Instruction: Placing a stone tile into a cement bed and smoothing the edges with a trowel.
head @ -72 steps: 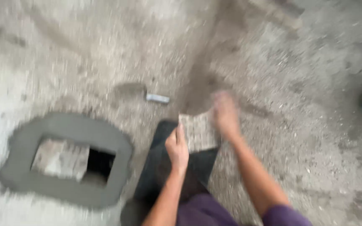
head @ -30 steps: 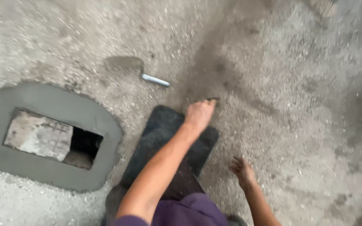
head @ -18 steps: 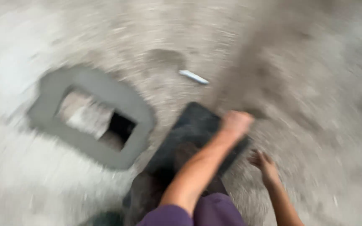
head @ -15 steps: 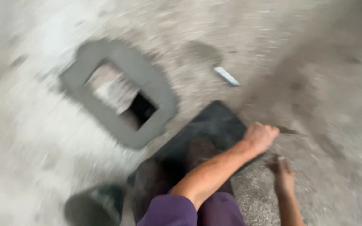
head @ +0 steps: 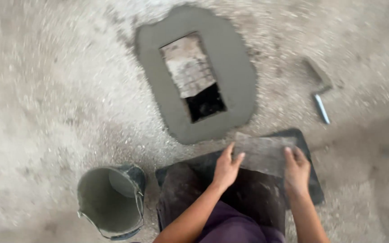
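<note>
Left hand (head: 225, 167): we hold the left edge of a flat grey slab (head: 263, 154), fingers laid over it.
Right hand (head: 296, 169): we grip its right edge.
Slab: over the dark mat (head: 312, 180), just below the wet cement frame (head: 239, 81).
Room: bucket (head: 111, 201) left; trowel (head: 319, 90) right, apart.

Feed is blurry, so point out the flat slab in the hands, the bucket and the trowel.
flat grey slab (head: 264, 154), head view, middle of its top face.
bucket (head: 96, 201), head view, inner wall.
trowel (head: 322, 108), head view, pale handle.

No packages, labels, signs, screens — none in view.
</note>
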